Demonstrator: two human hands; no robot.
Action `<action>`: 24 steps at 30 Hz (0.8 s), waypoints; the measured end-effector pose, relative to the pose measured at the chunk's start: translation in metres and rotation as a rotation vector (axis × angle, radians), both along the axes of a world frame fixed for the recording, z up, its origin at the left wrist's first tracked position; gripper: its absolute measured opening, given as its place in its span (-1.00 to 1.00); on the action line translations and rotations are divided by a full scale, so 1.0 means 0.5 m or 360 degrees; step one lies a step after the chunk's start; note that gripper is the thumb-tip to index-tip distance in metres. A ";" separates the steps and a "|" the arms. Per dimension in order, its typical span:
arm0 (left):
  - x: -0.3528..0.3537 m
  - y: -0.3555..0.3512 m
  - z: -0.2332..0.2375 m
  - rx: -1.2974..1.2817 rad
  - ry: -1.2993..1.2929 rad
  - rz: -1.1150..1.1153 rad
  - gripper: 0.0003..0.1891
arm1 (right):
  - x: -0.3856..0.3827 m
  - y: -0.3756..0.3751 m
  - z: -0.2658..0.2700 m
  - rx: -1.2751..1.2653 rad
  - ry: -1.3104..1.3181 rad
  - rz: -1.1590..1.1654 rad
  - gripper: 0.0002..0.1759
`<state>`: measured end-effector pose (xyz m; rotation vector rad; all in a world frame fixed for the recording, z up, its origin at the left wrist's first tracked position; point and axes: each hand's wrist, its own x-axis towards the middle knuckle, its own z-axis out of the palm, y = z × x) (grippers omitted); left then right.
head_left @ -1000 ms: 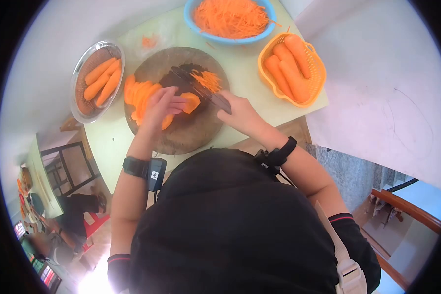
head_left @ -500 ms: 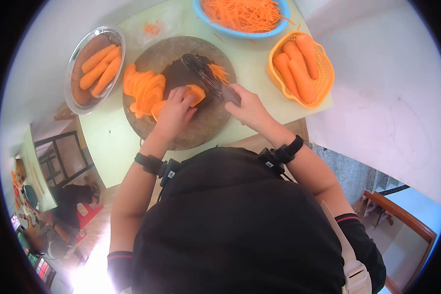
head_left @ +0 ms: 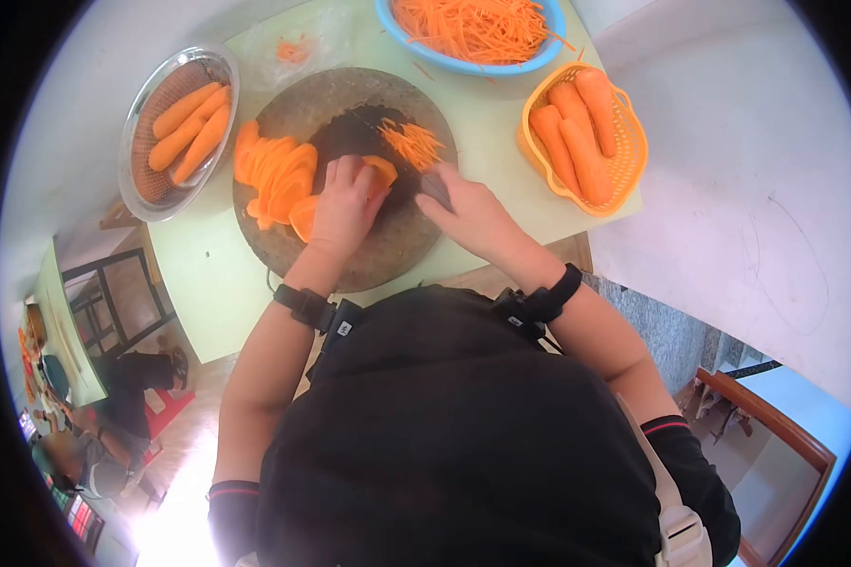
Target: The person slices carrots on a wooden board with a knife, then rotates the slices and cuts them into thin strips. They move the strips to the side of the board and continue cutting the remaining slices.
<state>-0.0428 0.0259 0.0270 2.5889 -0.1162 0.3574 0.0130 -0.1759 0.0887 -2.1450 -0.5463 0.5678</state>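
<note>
A knife (head_left: pixel 434 190) is in my right hand (head_left: pixel 468 215), the fingers wrapped round its grey handle. Its blade points away from me over the board and hardly shows against the dark, wet patch. Curled fingers of my left hand (head_left: pixel 347 203) press down on carrot slices (head_left: pixel 382 174), which the hand partly covers. Both hands work over a round wooden chopping board (head_left: pixel 397 241). On its left side lies a fanned row of carrot slices (head_left: pixel 279 175). Thin carrot shreds (head_left: pixel 411 142) are gathered just beyond the knife.
A blue bowl (head_left: pixel 550 59) of shredded carrot stands at the back. Several whole carrots lie in a yellow basket (head_left: pixel 631 170) on the right and in a metal strainer (head_left: pixel 134 184) on the left. Behind the board is a plastic bag (head_left: pixel 326 42). Another person (head_left: pixel 109 454) sits far left.
The knife blade, plainly seen across the board before, now barely shows. More of the shreds are uncovered. My right hand has shifted slightly; my left hand still presses the slices.
</note>
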 end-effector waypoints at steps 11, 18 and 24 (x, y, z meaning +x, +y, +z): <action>0.022 -0.003 -0.012 0.0063 -0.0261 -0.0155 -0.74 | 0.014 0.029 -0.007 -0.0363 -0.0368 0.0162 -0.68; 0.020 -0.006 -0.041 -0.0007 -0.0318 -0.0141 -0.72 | 0.002 0.041 -0.001 -0.0455 -0.0248 0.0253 -0.65; 0.016 -0.009 -0.044 0.0088 -0.0337 -0.0107 -0.73 | -0.019 0.000 0.010 -0.0361 -0.0313 0.0196 -0.59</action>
